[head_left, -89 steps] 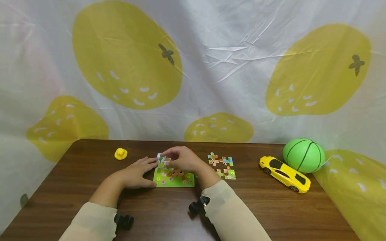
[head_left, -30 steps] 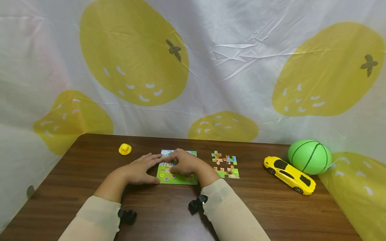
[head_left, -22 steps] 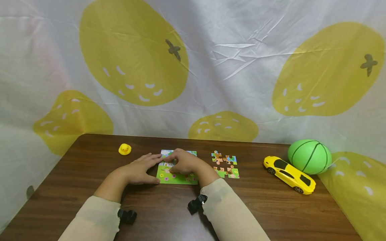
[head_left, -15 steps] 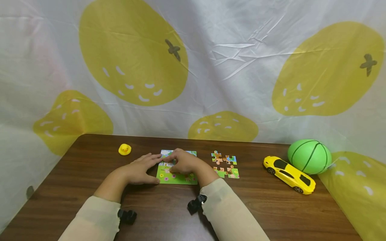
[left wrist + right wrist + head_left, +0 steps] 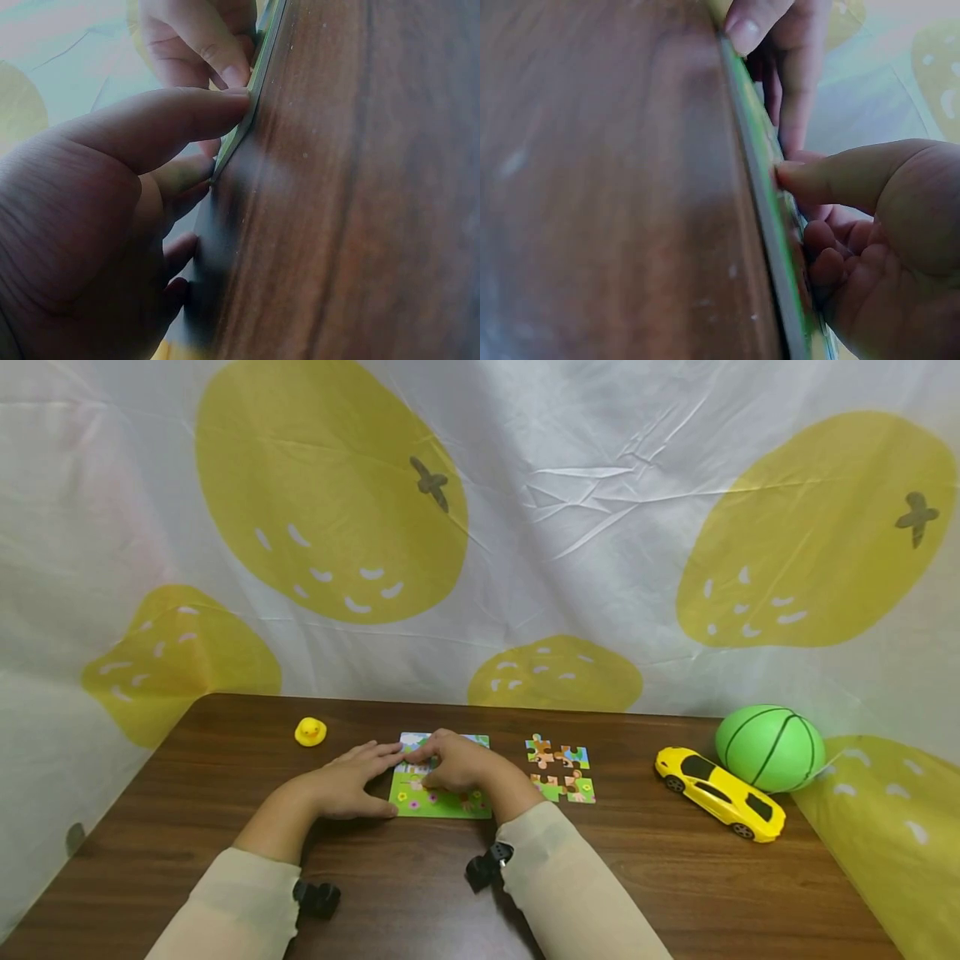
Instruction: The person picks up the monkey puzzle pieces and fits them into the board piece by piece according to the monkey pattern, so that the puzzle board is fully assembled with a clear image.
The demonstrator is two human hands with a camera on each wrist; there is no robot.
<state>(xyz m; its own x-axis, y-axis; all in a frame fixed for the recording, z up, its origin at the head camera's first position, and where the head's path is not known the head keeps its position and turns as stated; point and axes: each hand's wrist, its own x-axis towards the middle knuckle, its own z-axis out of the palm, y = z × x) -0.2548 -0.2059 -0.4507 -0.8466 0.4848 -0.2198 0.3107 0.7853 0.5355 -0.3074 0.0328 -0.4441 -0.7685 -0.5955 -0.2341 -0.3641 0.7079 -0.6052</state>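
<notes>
Green puzzle board [image 5: 444,812], lower centre of the head frame: sky side up, grass side down; looks wider left-to-right, but foreshortening leaves us unsure of its long axis. We see the left hand [image 5: 337,787] at its left edge, fingers straight and spread, thumb on the lower-left corner. Right hand [image 5: 463,765] bends over the middle, thumb and index slightly apart; we can't tell if they pinch a piece. Both hands' poses match half a second ago.

One each: board [image 5: 444,808], duck [image 5: 311,732], car [image 5: 718,794], ball [image 5: 770,749]; perhaps four loose pieces [image 5: 580,789].
</notes>
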